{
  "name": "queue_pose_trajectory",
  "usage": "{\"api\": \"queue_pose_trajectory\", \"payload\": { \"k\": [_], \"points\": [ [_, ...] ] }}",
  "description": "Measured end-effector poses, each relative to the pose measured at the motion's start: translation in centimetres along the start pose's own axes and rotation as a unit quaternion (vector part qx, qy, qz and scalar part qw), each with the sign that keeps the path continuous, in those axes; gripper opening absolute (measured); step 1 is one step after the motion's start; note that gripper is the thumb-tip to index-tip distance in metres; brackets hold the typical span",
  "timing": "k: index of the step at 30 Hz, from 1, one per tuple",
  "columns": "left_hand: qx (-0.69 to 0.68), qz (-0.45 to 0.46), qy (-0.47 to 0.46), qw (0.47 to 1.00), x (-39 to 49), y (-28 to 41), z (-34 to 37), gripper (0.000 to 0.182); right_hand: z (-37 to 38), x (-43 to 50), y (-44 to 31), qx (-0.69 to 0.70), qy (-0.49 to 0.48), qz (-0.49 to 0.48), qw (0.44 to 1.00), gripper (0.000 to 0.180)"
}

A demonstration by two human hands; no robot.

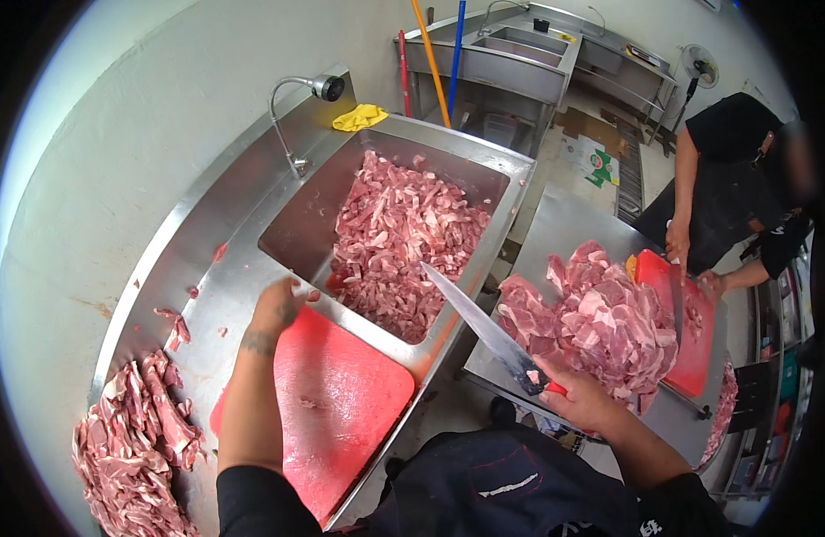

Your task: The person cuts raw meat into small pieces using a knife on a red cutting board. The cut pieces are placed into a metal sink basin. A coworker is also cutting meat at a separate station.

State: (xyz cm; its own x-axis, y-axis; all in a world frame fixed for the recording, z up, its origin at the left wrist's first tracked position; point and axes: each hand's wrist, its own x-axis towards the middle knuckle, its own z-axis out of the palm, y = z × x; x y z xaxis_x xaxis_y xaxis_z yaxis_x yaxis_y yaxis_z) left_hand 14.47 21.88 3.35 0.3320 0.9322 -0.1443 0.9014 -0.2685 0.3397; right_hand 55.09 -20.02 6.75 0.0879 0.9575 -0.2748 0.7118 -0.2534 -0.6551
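My right hand (580,399) grips the red handle of a large butcher's knife (483,325). Its long blade points up and left over the near right rim of the sink, and a scrap of meat clings near the handle. My left hand (278,305) is curled at the far left corner of a red cutting board (345,396), close to the sink rim. Whether it holds anything is hidden. Small meat bits lie on the board. Beyond it, the steel sink (295,231) holds a big heap of cut raw meat strips (409,235).
Raw meat pieces (130,450) pile up at the left. A faucet (285,127) and yellow cloth (360,117) are behind the sink. At right, a steel table (553,215) bears large meat slabs (600,309); a co-worker (728,161) cuts on another red board (691,362).
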Motion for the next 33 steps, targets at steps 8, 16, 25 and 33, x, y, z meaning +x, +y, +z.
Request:
{"api": "queue_pose_trajectory", "payload": {
  "k": [8,16,25,33],
  "points": [
    [0.005,-0.036,-0.114,0.993,-19.3,-0.5,4.3,0.072,-0.1,1.8,2.5,0.149,-0.025,0.082,0.985,0.073],
    [-0.312,0.101,0.095,0.940,-14.8,11.8,6.6,0.049,-2.5,10.0,2.1,0.191,-0.055,-0.118,0.973,0.074],
    [-0.238,-0.144,0.250,0.928,-22.9,-7.9,6.8,0.066,5.9,14.8,-4.8,0.379,-0.231,-0.081,0.892,0.079],
    [0.071,-0.272,0.317,0.906,-27.8,-26.5,-4.2,0.054,17.6,16.2,-13.8,0.300,-0.302,-0.070,0.902,0.081]
  ]
}}
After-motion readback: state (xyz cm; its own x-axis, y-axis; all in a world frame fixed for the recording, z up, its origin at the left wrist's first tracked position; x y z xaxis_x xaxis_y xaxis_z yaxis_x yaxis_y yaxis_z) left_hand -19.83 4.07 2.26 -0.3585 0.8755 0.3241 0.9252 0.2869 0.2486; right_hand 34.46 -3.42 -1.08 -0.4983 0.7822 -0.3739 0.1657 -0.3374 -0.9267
